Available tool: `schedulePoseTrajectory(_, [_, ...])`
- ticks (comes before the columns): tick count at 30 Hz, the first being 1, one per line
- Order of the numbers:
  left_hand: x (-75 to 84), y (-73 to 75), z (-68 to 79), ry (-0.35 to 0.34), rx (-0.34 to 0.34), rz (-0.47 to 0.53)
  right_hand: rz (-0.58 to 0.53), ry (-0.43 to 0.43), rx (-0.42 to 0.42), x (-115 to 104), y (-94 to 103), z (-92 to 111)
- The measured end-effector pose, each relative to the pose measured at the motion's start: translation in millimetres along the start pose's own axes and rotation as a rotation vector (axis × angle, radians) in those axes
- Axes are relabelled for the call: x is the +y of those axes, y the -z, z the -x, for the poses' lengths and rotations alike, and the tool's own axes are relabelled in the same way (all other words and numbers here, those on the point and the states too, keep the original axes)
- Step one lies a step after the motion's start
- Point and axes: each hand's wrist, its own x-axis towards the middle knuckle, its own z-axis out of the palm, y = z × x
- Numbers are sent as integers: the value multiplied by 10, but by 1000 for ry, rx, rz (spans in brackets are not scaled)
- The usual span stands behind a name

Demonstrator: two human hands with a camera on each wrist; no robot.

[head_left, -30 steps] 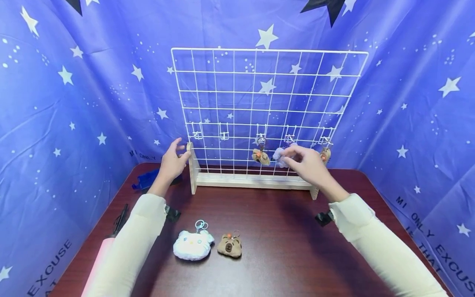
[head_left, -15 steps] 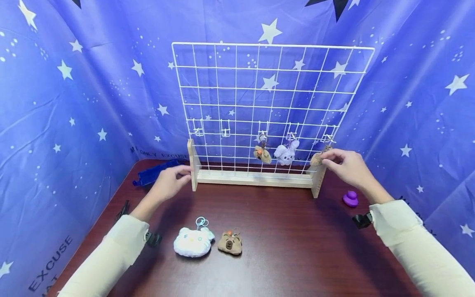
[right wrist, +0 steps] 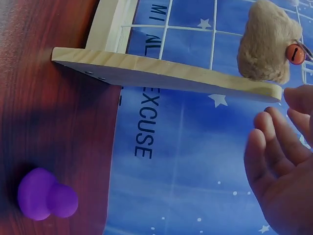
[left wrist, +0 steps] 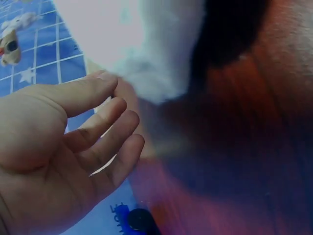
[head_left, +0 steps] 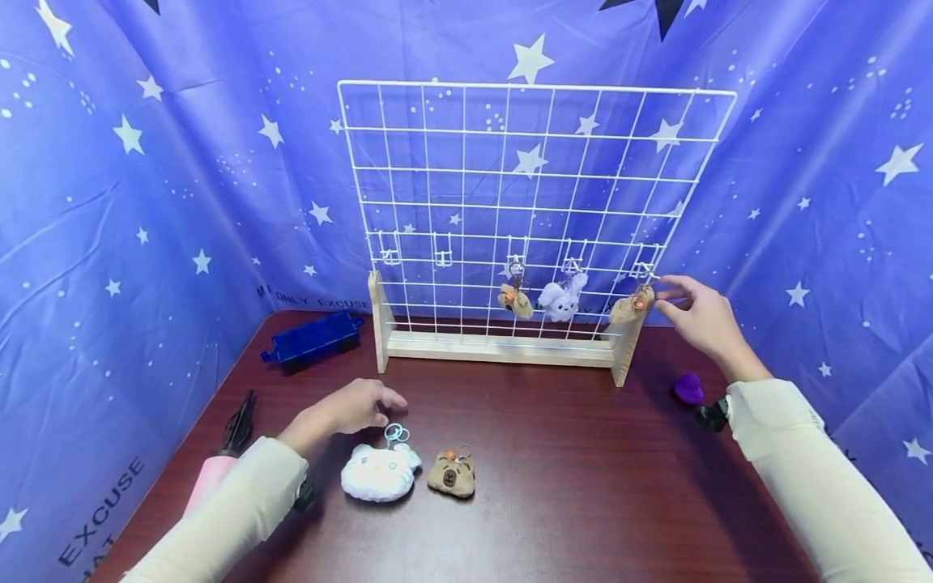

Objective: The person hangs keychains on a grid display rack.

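My left hand [head_left: 357, 405] hovers over the table just behind the white cat plush keychain [head_left: 377, 474], near its key ring. Its fingers are loosely bent, with nothing visible between them. A blurred white shape [left wrist: 142, 44] fills the top of the left wrist view. Beside the cat lies a brown capybara plush keychain [head_left: 452, 475] with an orange bead. At the rack's right end, my right hand [head_left: 703, 320] has its fingertips close beside a hanging brown plush [head_left: 624, 310] with an orange bell [right wrist: 295, 54]; I cannot tell whether they touch.
The white wire grid [head_left: 503, 170] stands in a wooden base [head_left: 503, 350]. Another brown plush [head_left: 516, 302] and a lilac bunny plush [head_left: 561, 301] hang from its hooks. A purple object [head_left: 688, 389] sits at right; a blue holder [head_left: 312, 338] and pink-handled item [head_left: 211, 479] lie left.
My left hand has come down from the rack's left post toward the white cat plush. The right hand has moved from the bunny to the rightmost brown plush and drawn off to its side.
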Motion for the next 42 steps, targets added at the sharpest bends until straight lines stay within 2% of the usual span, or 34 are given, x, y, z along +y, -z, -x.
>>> schedulePoseTrajectory(4, [-8, -91, 11, 11, -28, -9, -22, -1, -102, -30, -31, -46])
schedulePoseTrajectory(7, [-13, -137, 20, 21, -37, 9, -29, 3, -134, -48, -43, -56])
schedulePoseTrajectory(14, [-44, -197, 31, -18, 10, 14, -4, -1, -113, 6, -80, -56])
schedulePoseTrajectory(18, [-53, -214, 42, -11, 23, 35, -24, -6, -96, 21, -131, -56])
schedulePoseTrajectory(22, [-65, -223, 46, -5, 20, 71, -52, 7, -83, 19, -173, -54])
schedulePoseTrajectory(33, [-80, -224, 65, 4, 0, 115, -35, 8, -84, 31, -202, -58])
schedulePoseTrajectory(42, [-62, -243, 93, -12, 13, 86, -36, -7, -69, 37, -203, -51])
